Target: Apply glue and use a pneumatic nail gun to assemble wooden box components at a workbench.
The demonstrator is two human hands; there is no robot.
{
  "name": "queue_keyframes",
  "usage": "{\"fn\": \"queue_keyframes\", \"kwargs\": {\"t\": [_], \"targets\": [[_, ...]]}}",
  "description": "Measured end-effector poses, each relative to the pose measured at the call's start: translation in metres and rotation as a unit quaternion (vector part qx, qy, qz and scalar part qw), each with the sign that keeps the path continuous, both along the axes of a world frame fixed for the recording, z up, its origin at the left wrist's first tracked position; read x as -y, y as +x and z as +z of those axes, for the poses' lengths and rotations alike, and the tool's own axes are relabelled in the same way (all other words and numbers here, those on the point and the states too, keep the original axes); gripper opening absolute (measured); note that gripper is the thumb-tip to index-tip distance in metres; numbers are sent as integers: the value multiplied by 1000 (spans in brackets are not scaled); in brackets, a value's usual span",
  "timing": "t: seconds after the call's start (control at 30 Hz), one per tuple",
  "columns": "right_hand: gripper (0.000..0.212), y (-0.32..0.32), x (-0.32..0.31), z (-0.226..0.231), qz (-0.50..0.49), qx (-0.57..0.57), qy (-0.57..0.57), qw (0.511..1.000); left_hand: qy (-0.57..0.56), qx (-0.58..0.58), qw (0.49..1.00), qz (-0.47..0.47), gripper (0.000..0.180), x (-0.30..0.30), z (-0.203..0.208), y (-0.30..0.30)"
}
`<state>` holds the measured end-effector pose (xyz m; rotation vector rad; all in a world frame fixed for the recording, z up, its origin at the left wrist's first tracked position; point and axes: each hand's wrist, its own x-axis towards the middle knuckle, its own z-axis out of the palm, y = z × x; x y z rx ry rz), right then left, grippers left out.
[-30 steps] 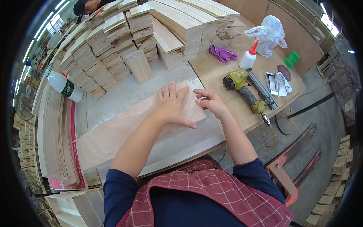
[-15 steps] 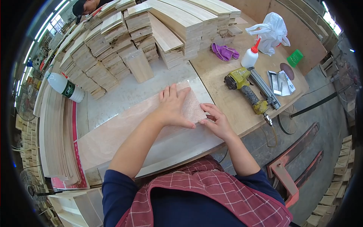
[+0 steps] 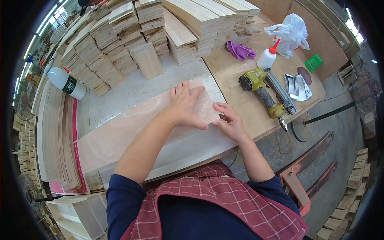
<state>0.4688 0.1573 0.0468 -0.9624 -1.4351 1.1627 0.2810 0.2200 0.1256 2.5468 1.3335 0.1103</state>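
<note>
A long, thin, pinkish plywood panel [image 3: 120, 131] lies slanting across the pale worktop. My left hand [image 3: 185, 107] rests flat on its right end, with fingers and thumb spread. At the near right corner, my right hand [image 3: 232, 124] grips the panel's end edge between thumb and bent fingers. Just right of that hand, a yellow-green and black nail gun [image 3: 264, 94] lies on the brown board, its hose fitting toward the table edge.
Stacked wooden boards [image 3: 116, 48] line the back. Thin sheets [image 3: 58, 140] and a water bottle [image 3: 66, 83] stand left. At the right are a glue bottle [image 3: 267, 58], purple cloth [image 3: 241, 51], plastic bag [image 3: 291, 36], green container [image 3: 313, 63] and nail strips [image 3: 297, 87]. A pallet jack [image 3: 298, 184] stands on the floor.
The view has shifted slightly. Both hands keep nearly the same places on the panel's right end, and the panel shows no clear movement.
</note>
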Motion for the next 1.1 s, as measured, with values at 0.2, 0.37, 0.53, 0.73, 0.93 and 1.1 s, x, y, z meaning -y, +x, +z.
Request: {"fn": "queue_keyframes", "kwargs": {"t": [0.2,0.37,0.53,0.73,0.93,1.1], "targets": [[35,17,-26,12,77,-73,-93,990,-3,20,1000,5,117,-1,-5,-5],[21,-6,-80,29,-71,114,-53,990,-32,6,999,19,122,-2,-10,-5],[19,-30,-89,32,-146,291,15,945,-31,-13,999,33,123,1,-7,-2],[14,-34,-89,26,-154,209,-15,966,-33,-28,998,34,122,0,-3,-5],[19,-4,-81,18,-123,198,3,972,-38,-73,997,15,111,-1,12,6],[37,83,-54,39,-273,462,156,829,-55,-96,994,10,100,-1,21,5]]}}
